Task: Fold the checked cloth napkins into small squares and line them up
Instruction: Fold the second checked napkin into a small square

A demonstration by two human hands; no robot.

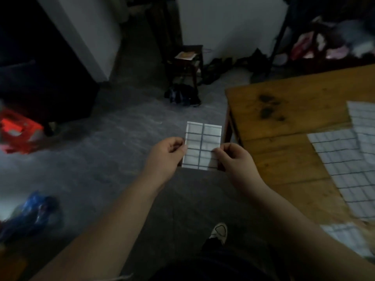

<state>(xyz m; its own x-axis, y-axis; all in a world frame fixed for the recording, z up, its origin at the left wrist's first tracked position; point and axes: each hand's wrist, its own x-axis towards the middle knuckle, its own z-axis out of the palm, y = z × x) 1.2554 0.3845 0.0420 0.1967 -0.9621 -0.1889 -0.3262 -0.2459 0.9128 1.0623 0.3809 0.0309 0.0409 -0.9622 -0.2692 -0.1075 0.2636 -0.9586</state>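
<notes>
Down on the floor, 1 pale shoe (219, 232) shows between the arms. Above it, 2 hands hold 1 folded napkin (202, 146) in the air, just left of the table (284, 110): the left hand (166, 153) pinches its left edge, the right hand (233, 157) its right. 3 more checked napkins lie on the table, 1 blurred nearest (345, 240) and 2 overlapping (345, 169) (363, 122). Farther off stands 1 dark stool (188, 57).

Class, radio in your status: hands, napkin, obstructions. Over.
Left hand, right hand both pinching folded napkin, held over floor beside table. Flat napkins on table, not yet folded. Nothing blocking.
</notes>
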